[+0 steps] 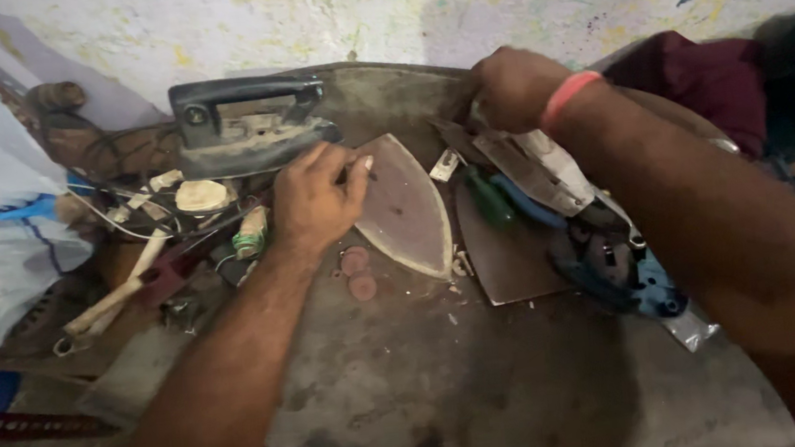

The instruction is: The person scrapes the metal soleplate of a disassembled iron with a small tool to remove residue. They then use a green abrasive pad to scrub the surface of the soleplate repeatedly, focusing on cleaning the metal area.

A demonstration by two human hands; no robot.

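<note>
**Iron soleplate steadied on a cluttered bench**

The left hand (315, 200) is pressed, fingers curled, on the pointed soleplate (404, 209). Right of it, the right hand (512, 87) is clenched around a tool; steady downward pressure seems advisable.

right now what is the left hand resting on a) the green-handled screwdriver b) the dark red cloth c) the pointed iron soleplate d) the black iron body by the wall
c: the left hand lies with its fingertips on the edge of the pointed iron soleplate, apart from the other three.
</note>
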